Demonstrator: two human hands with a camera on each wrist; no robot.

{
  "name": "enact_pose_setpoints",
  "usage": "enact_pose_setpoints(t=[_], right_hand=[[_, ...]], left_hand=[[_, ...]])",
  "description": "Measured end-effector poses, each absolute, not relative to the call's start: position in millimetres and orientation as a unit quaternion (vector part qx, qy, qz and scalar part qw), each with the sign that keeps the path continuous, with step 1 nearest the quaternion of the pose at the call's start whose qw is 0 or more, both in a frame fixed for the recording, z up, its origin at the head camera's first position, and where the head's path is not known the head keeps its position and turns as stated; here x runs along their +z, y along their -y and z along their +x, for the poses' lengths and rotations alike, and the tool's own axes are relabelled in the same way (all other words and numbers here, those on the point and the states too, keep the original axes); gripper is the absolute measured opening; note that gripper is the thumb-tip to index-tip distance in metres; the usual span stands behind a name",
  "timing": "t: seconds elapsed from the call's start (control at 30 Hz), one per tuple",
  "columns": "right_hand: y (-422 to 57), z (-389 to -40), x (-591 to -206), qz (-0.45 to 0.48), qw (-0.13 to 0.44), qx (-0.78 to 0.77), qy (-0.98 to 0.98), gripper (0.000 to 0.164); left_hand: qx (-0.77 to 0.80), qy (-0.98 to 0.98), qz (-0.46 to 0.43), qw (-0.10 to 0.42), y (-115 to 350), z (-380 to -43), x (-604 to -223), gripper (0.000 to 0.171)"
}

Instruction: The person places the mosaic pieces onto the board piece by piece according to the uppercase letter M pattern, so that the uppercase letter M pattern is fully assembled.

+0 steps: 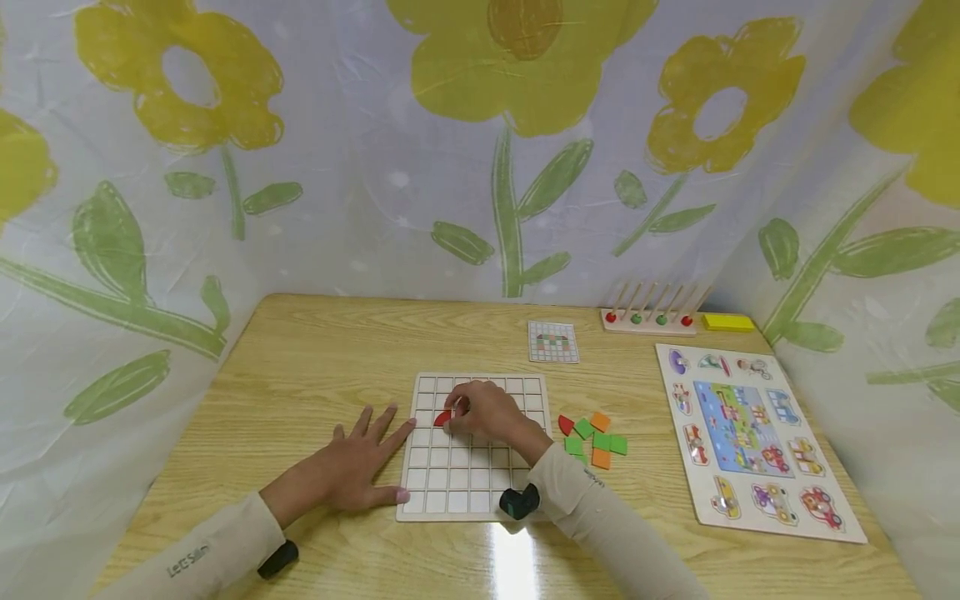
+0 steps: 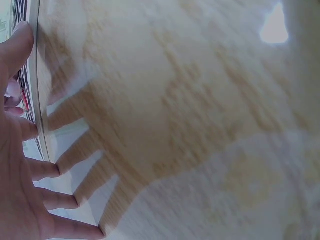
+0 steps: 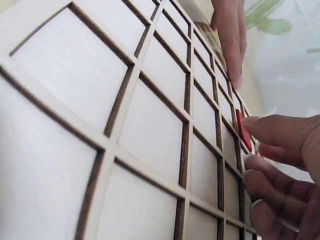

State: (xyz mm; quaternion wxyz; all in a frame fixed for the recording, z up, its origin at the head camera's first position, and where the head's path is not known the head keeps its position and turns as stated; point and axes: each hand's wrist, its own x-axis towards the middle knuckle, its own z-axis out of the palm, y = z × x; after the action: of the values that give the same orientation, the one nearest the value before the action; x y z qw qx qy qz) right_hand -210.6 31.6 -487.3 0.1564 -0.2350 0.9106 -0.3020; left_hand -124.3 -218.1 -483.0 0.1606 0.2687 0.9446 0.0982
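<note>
A white board with a wooden grid [image 1: 457, 502] lies flat on the table. Over its upper left cells, my right hand [image 1: 487, 412] pinches a red quarter-circle tile [image 1: 442, 418] between thumb and fingers. The right wrist view has that tile [image 3: 244, 132] tilted at the grid's lines, the thumb on its face. My left hand [image 1: 352, 467] lies on the table with its fingers spread, thumb and index fingertip at the board's left edge. In the left wrist view the fingers [image 2: 55, 197] are straight, tips down on the glossy tabletop.
Right of the board lie another red quarter-circle [image 1: 566, 425], several green squares [image 1: 602, 441] and orange squares [image 1: 601, 458]. A pattern card [image 1: 553, 354] lies beyond the board. Farther right are a peg stand [image 1: 648, 327], a yellow block [image 1: 727, 322] and a picture knob puzzle [image 1: 738, 492].
</note>
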Motion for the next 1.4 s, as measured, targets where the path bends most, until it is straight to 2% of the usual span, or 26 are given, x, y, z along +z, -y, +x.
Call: enact_pose_setpoints(t=[0.33, 0.67, 1.4], right_hand=[[-52, -213, -486, -0.262, 0.114, -0.359, -0.888, 0.021], [-98, -216, -491, -0.257, 0.091, -0.386, -0.881, 0.013], [-193, -204, -487, -0.221, 0.096, -0.39, -0.889, 0.019]], left_hand=[[0.1, -0.945, 0.262, 0.169, 217, -124, -482, 0.099], [0.1, -0.944, 0.269, 0.163, 219, -124, -483, 0.098], [0.095, -0.945, 0.272, 0.155, 219, -125, -487, 0.098]])
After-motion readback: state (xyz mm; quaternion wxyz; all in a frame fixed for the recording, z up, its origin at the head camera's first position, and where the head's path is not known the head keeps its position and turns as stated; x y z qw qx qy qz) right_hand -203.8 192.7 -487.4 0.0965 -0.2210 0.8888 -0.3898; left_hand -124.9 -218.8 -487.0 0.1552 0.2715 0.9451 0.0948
